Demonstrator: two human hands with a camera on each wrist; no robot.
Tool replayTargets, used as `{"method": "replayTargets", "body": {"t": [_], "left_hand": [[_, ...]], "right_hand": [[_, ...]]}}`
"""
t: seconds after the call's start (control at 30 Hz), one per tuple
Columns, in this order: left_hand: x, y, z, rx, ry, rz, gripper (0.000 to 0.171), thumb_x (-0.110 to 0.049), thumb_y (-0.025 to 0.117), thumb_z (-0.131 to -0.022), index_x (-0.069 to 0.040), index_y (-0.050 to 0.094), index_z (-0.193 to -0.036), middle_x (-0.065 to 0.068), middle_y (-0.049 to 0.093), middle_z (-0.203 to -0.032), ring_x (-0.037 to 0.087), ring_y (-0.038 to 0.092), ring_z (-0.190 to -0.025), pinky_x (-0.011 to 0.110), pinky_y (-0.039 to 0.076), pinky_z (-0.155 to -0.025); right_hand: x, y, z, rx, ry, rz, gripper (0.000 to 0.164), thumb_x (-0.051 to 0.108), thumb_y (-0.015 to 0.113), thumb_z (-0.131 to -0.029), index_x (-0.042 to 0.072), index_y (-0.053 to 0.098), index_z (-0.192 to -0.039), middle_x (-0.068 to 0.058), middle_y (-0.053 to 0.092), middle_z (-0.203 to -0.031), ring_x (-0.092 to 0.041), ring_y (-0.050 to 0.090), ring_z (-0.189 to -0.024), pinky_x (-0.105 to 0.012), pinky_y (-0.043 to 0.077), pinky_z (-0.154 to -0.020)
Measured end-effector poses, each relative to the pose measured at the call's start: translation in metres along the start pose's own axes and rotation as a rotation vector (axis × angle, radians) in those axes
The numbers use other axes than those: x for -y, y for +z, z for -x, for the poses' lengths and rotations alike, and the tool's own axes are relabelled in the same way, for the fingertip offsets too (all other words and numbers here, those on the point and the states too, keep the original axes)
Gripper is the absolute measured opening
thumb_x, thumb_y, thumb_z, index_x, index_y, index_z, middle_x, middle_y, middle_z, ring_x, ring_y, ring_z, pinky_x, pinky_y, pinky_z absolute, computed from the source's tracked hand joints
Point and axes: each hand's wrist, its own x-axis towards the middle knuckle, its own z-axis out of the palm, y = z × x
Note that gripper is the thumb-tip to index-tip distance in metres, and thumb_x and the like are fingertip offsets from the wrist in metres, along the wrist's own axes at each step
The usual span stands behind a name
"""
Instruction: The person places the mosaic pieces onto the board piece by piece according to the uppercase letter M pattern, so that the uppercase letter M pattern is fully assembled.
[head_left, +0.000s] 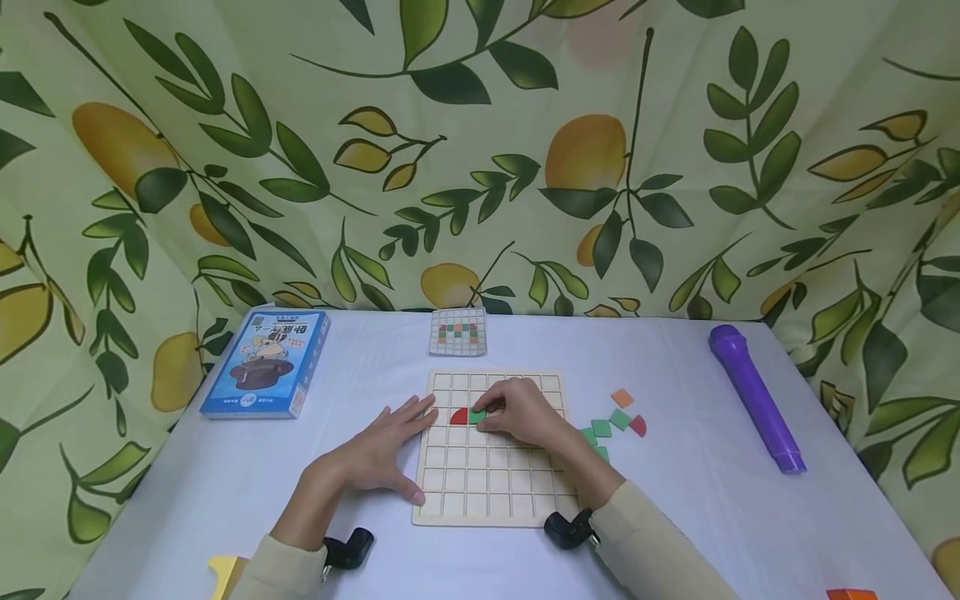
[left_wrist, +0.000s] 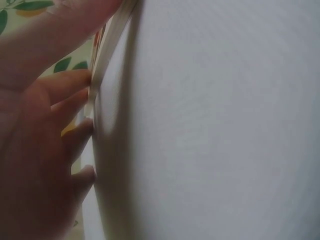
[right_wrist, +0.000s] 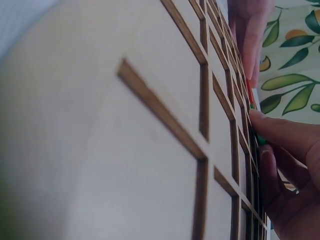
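Note:
A wooden grid board [head_left: 477,482] lies flat in the middle of the table. My right hand [head_left: 522,412] reaches over its upper part and pinches a green square tile [head_left: 476,417] between thumb and fingertips, right at a grid cell. Directly left of that tile, a red quarter-round tile [head_left: 458,416] sits in its own cell. Spread along the board's left side, my left hand [head_left: 375,452] touches the edge with fingers and thumb. In the right wrist view the green tile [right_wrist: 261,140] shows as a sliver by the fingertips.
Several loose green tiles [head_left: 602,428], an orange tile [head_left: 622,397] and another red quarter-round tile [head_left: 638,425] lie right of the board. A small pattern card [head_left: 458,332] lies behind it. A blue box [head_left: 266,364] stands left, a purple tube [head_left: 757,400] right.

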Motion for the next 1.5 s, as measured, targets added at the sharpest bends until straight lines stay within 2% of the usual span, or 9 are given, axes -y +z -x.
{"method": "replayTargets", "body": {"t": [0.57,0.9,1.2,1.37,1.5], "left_hand": [[-0.001,0.001,0.001,0.0,0.004,0.01,0.118,-0.045,0.096,-0.06,-0.014,0.039,-0.158,-0.001,0.021,-0.173,0.029,0.01,-0.163,0.058,0.008,-0.133],[-0.004,-0.002,0.001,0.009,0.002,-0.003,0.116,-0.041,0.095,-0.064,-0.015,0.036,-0.159,-0.001,0.018,-0.174,0.028,0.008,-0.164,0.059,0.008,-0.133],[-0.005,0.0,0.0,0.011,-0.015,-0.022,0.117,-0.039,0.095,-0.064,-0.015,0.033,-0.16,-0.001,0.017,-0.174,0.027,0.006,-0.164,0.058,0.007,-0.133],[-0.004,-0.001,0.001,0.026,-0.012,-0.026,0.117,-0.038,0.095,-0.066,-0.014,0.03,-0.161,0.0,0.015,-0.174,0.029,0.006,-0.164,0.06,0.006,-0.132],[-0.002,-0.001,0.001,0.025,-0.002,-0.015,0.119,-0.037,0.095,-0.066,-0.013,0.029,-0.162,0.001,0.014,-0.174,0.03,0.006,-0.164,0.061,0.005,-0.132]], "right_hand": [[-0.001,-0.002,-0.002,0.031,0.008,-0.009,0.013,0.014,0.087,-0.08,0.018,0.082,-0.091,0.003,0.078,-0.098,-0.007,0.062,-0.086,-0.021,0.053,-0.078],[-0.004,-0.006,-0.001,0.062,-0.024,-0.014,0.016,0.013,0.084,-0.083,0.017,0.081,-0.097,0.002,0.078,-0.106,-0.011,0.065,-0.099,-0.03,0.055,-0.091],[-0.003,-0.005,0.0,0.059,-0.026,0.001,0.017,0.013,0.082,-0.085,0.017,0.08,-0.102,0.002,0.077,-0.107,-0.01,0.066,-0.099,-0.028,0.057,-0.089],[-0.003,-0.019,0.006,0.052,-0.014,-0.047,0.025,0.017,0.081,-0.088,0.016,0.078,-0.113,0.002,0.076,-0.115,-0.012,0.067,-0.104,-0.033,0.059,-0.092],[-0.009,-0.042,0.015,0.027,-0.019,-0.034,0.031,0.018,0.08,-0.089,0.014,0.076,-0.119,0.0,0.073,-0.122,-0.02,0.066,-0.111,-0.035,0.06,-0.09]]}}
